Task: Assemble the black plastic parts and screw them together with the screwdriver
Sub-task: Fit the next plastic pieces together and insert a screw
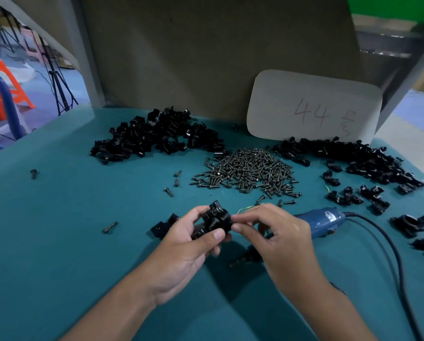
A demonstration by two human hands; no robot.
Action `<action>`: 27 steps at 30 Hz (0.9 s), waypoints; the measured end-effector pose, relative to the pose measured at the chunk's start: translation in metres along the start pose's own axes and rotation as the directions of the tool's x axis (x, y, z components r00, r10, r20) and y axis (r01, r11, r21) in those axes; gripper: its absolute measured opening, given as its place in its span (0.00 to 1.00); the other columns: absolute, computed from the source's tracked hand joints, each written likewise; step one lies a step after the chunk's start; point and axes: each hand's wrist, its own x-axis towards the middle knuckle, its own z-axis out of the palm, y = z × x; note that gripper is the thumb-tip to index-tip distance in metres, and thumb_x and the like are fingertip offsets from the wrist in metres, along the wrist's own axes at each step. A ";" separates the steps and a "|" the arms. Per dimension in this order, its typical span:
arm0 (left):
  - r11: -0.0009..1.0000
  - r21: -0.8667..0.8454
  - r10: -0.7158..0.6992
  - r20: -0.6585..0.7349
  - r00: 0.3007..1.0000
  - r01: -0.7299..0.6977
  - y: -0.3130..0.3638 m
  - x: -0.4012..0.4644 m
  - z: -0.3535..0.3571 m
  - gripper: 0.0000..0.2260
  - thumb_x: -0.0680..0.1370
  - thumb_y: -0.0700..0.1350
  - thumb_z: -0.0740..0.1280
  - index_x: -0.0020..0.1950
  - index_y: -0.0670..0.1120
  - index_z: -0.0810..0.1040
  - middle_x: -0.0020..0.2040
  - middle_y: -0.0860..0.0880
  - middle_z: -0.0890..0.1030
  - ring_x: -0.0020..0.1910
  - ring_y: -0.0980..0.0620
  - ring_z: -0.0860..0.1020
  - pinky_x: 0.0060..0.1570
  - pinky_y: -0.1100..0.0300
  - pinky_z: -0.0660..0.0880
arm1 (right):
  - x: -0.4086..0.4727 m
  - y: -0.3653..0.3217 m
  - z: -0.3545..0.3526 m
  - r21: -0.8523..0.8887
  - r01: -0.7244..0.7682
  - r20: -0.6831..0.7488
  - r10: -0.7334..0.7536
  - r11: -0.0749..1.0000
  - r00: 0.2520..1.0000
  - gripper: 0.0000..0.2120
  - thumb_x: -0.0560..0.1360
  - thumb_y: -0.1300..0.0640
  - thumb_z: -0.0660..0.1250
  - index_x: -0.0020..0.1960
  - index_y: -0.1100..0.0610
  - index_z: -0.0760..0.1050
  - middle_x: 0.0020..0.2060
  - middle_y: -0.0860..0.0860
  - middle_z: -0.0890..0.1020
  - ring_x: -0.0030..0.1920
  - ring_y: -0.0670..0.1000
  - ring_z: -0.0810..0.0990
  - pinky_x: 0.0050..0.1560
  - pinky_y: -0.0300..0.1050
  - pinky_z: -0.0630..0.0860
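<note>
Both hands are raised over the teal table [58, 217] at lower centre of the frame. A black part [216, 221] is gripped by the curled fingers and thumb of the left hand [189, 247]. Its right edge is pinched by the fingertips of the right hand [277, 232]. Just right of that hand, a blue screwdriver [321, 221] is lain flat. Beyond, at centre, screws [248, 171] are heaped between two piles of parts [154, 134].

A teal bench [71, 230] carries two piles of black parts [157, 134] [353, 158] toward its far edge, a screw heap [248, 171] between them, and a blue screwdriver [324, 221] nearer.
</note>
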 end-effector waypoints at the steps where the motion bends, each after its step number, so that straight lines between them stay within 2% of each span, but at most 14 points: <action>1: 1.000 0.025 0.004 0.004 1.000 -0.004 0.000 0.000 0.000 0.25 0.72 0.41 0.76 0.67 0.41 0.74 0.55 0.46 0.84 0.53 0.50 0.81 0.46 0.61 0.77 | 0.000 0.001 -0.001 -0.010 -0.025 0.011 0.026 1.000 1.000 0.03 0.73 0.54 0.76 0.45 0.52 0.85 0.38 0.41 0.82 0.41 0.43 0.80 0.42 0.30 0.72; 4: 0.994 0.103 0.016 0.011 1.000 -0.017 -0.002 -0.002 0.000 0.21 0.73 0.41 0.74 0.65 0.42 0.75 0.52 0.47 0.83 0.52 0.51 0.80 0.48 0.60 0.77 | 0.000 0.003 0.000 -0.069 -0.039 0.043 0.042 0.997 0.998 0.09 0.74 0.48 0.75 0.40 0.51 0.80 0.34 0.40 0.77 0.37 0.41 0.76 0.39 0.29 0.68; 7: 0.991 0.135 0.005 0.024 1.000 -0.008 -0.001 -0.002 0.002 0.21 0.74 0.43 0.73 0.66 0.42 0.74 0.53 0.48 0.83 0.52 0.52 0.80 0.49 0.59 0.74 | -0.003 0.006 0.001 -0.164 -0.026 0.140 0.050 0.986 0.989 0.19 0.79 0.40 0.66 0.38 0.52 0.72 0.32 0.42 0.71 0.35 0.45 0.71 0.36 0.35 0.65; 9: 0.993 0.122 -0.001 0.016 1.000 -0.001 0.001 -0.002 0.003 0.22 0.74 0.42 0.72 0.67 0.42 0.73 0.53 0.48 0.84 0.52 0.53 0.81 0.48 0.59 0.74 | -0.004 0.008 -0.004 -0.221 -0.038 0.225 0.089 0.975 0.970 0.16 0.81 0.36 0.59 0.44 0.47 0.72 0.39 0.41 0.72 0.40 0.45 0.73 0.39 0.38 0.68; 10: 0.994 0.111 -0.001 0.008 1.000 0.000 0.002 -0.002 0.002 0.23 0.74 0.42 0.72 0.67 0.41 0.72 0.53 0.47 0.84 0.51 0.53 0.81 0.47 0.60 0.74 | -0.004 0.008 -0.008 -0.213 -0.053 0.255 0.108 0.976 0.961 0.13 0.81 0.35 0.58 0.50 0.44 0.72 0.44 0.38 0.74 0.44 0.43 0.75 0.43 0.35 0.69; 12: 0.995 0.095 0.006 -0.002 1.000 -0.006 0.004 -0.002 0.002 0.24 0.73 0.42 0.73 0.67 0.41 0.73 0.54 0.47 0.84 0.50 0.52 0.81 0.45 0.61 0.76 | -0.002 0.007 -0.015 -0.156 -0.046 0.293 0.091 0.987 0.952 0.11 0.81 0.40 0.60 0.61 0.40 0.73 0.50 0.35 0.76 0.50 0.41 0.77 0.48 0.29 0.69; 13: 0.995 0.094 0.008 0.000 1.000 -0.008 0.004 -0.002 0.002 0.24 0.72 0.42 0.74 0.67 0.40 0.73 0.54 0.47 0.84 0.50 0.51 0.81 0.44 0.61 0.76 | -0.002 0.007 -0.017 -0.134 -0.018 0.303 0.058 0.991 0.951 0.10 0.82 0.45 0.63 0.62 0.41 0.75 0.51 0.36 0.77 0.50 0.41 0.78 0.50 0.28 0.69; 15: 0.993 0.120 0.003 0.009 1.000 -0.005 0.002 -0.003 0.004 0.23 0.73 0.42 0.73 0.66 0.40 0.74 0.53 0.46 0.83 0.51 0.51 0.80 0.45 0.61 0.75 | -0.002 0.006 -0.016 -0.120 0.011 0.301 0.025 0.993 0.953 0.07 0.82 0.52 0.66 0.58 0.44 0.78 0.48 0.37 0.78 0.50 0.40 0.78 0.51 0.29 0.70; 17: 0.988 0.152 -0.002 0.018 1.000 0.000 0.000 -0.003 0.006 0.21 0.74 0.41 0.72 0.65 0.40 0.74 0.51 0.47 0.83 0.51 0.51 0.80 0.46 0.60 0.74 | -0.002 0.005 -0.015 -0.141 -0.003 0.277 0.042 0.990 0.960 0.05 0.81 0.49 0.65 0.52 0.48 0.79 0.44 0.39 0.78 0.47 0.40 0.77 0.49 0.30 0.70; 19: 0.986 0.166 -0.001 0.026 1.000 -0.003 -0.001 -0.004 0.006 0.20 0.74 0.41 0.72 0.65 0.40 0.74 0.50 0.47 0.83 0.50 0.51 0.80 0.47 0.61 0.75 | -0.002 0.004 -0.014 -0.186 -0.027 0.279 0.079 0.982 0.957 0.11 0.81 0.43 0.62 0.47 0.49 0.76 0.41 0.39 0.75 0.44 0.41 0.74 0.45 0.34 0.69; 23: 0.976 0.218 -0.005 0.035 0.999 -0.003 -0.003 -0.004 0.006 0.19 0.74 0.44 0.74 0.63 0.43 0.76 0.49 0.49 0.82 0.51 0.49 0.79 0.48 0.59 0.75 | -0.002 0.000 -0.013 -0.422 0.024 0.350 0.138 0.906 0.926 0.22 0.83 0.36 0.45 0.41 0.47 0.68 0.36 0.42 0.70 0.40 0.45 0.69 0.40 0.44 0.67; 27: 0.976 0.215 0.016 0.054 0.998 -0.028 -0.004 -0.002 0.003 0.18 0.73 0.48 0.76 0.60 0.47 0.79 0.48 0.48 0.81 0.50 0.49 0.78 0.50 0.57 0.74 | -0.001 -0.007 -0.015 -0.462 0.043 0.336 0.130 0.886 0.933 0.19 0.83 0.38 0.45 0.40 0.45 0.64 0.34 0.43 0.70 0.38 0.46 0.69 0.37 0.45 0.62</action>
